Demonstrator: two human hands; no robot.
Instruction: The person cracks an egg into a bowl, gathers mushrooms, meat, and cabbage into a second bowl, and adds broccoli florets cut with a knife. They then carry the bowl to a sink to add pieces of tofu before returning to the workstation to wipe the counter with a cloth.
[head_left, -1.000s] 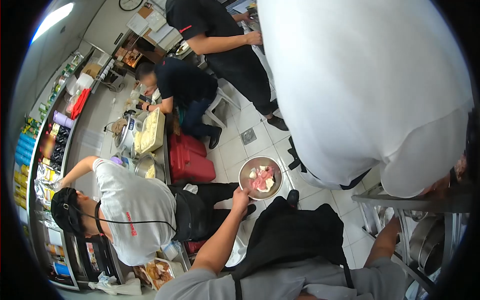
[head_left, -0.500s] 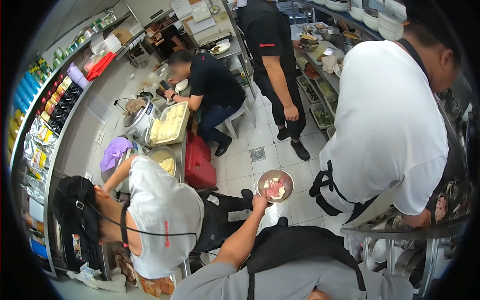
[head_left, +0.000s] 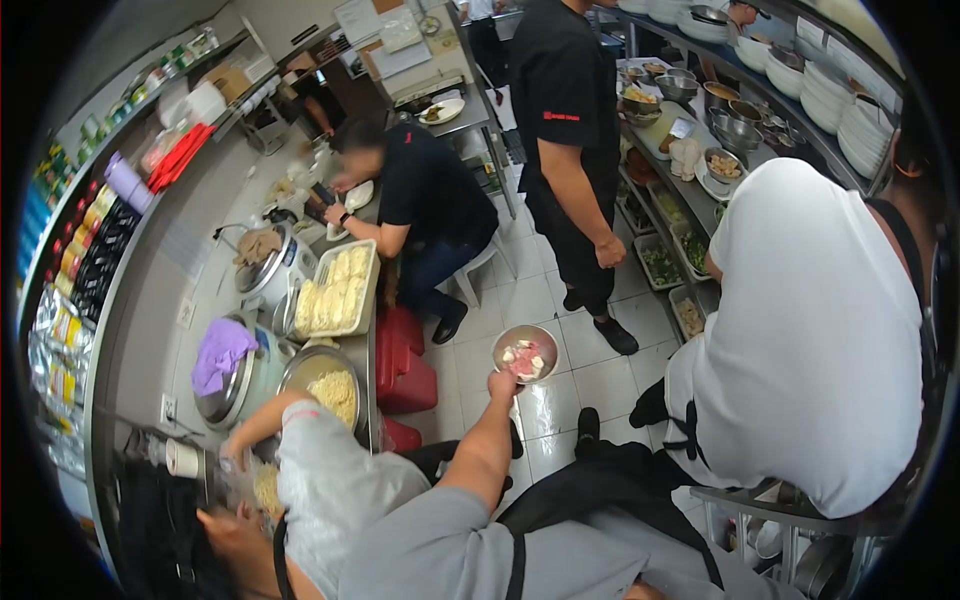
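Note:
My left hand (head_left: 503,385) stretches forward over the floor, its fingers closed on the near rim of a steel bowl (head_left: 545,342). Pinkish raw-looking pieces and white chunks (head_left: 522,359) lie inside the bowl, which is tilted a little towards me. I cannot make out my right hand; only a small patch of skin shows at the bottom edge by my grey shirt.
Left, a person in a light shirt (head_left: 350,480) leans over a counter near a bowl of noodles (head_left: 333,396). A tray of pale portions (head_left: 337,290) and red container (head_left: 405,365) lie beyond. A person in white (head_left: 810,330) bends at right; one in black (head_left: 565,130) stands ahead.
The bowl in my left hand has shifted slightly left and up in view. The person at left leans lower over the counter. The person in white has turned and bent further down.

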